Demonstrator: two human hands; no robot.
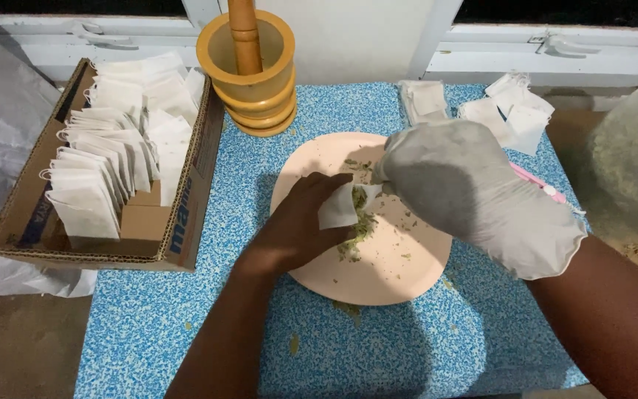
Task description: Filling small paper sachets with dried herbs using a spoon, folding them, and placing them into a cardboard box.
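Small white paper sachet (340, 207) over the round pale pink plate (407, 273), frame centre.
Bare left hand (300, 225) pinches the sachet; white-gloved right hand (474, 188), fingers bunched, meets its mouth above green crushed herbs (359, 229).

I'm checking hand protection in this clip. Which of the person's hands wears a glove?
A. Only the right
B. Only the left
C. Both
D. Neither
A: the right hand is covered by a white glove above the pink plate, while the left hand is bare and holds a small white paper bag open over the green crushed herbs.
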